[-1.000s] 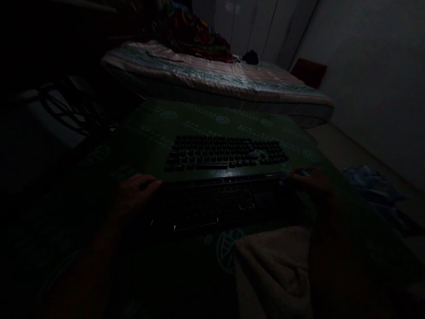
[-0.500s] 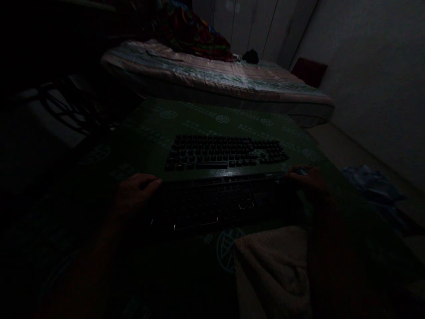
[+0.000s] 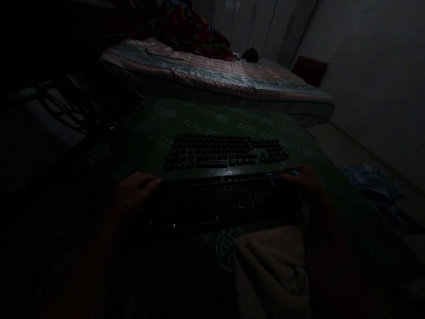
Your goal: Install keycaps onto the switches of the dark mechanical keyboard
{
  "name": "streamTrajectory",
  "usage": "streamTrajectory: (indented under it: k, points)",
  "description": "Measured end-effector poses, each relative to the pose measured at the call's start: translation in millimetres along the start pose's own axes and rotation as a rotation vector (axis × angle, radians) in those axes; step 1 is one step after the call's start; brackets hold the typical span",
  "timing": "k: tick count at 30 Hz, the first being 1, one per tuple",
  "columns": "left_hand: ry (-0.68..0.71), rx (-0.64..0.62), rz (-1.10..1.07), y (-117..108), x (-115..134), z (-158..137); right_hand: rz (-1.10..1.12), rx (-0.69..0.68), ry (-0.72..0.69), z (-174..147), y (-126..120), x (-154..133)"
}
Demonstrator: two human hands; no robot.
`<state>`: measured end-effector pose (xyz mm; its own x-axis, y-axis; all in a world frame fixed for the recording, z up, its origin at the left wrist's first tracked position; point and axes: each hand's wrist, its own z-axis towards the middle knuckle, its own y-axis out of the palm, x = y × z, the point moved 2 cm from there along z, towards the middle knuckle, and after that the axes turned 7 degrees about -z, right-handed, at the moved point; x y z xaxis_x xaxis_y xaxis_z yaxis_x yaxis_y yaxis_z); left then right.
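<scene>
A dark keyboard base [image 3: 199, 201] with its keycaps off lies across the table in front of me. My left hand [image 3: 136, 188] is closed on its left end, thumb along the top edge. Over the upper right corner, my right hand [image 3: 302, 179] pinches a slim pen-like tool [image 3: 295, 170] whose kind is too dark to make out. The tool's tip is near the number pad area. Behind the base, loose black keycaps [image 3: 212, 150] are laid out in keyboard order, with a long space bar [image 3: 211, 164] at the front.
A beige cloth [image 3: 272, 270] lies at the near right of the green patterned table [image 3: 199, 110]. Beyond is a bed [image 3: 232, 82] with a red blanket [image 3: 199, 37]. Blue fabric [image 3: 368, 179] lies to the right, below the table. The room is very dim.
My right hand has moved slightly left along the base's top edge with the tool. My left hand has stayed at the left end.
</scene>
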<state>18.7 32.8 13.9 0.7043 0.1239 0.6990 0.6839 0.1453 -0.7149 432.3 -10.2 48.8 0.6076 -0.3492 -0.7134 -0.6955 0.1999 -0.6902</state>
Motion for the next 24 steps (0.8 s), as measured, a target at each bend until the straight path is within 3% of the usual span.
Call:
streamTrajectory:
  k: [13,17,24]
  points:
    - [0.012,-0.019,0.034,-1,-1,2,0.030,0.033,-0.005,9,-5,18]
    - [-0.013,-0.006,0.032,-1,1,0,0.023,-0.023,-0.003,8,-1,14]
    - [-0.009,0.005,-0.003,0,1,-4,0.008,0.114,0.051,7,-14,20]
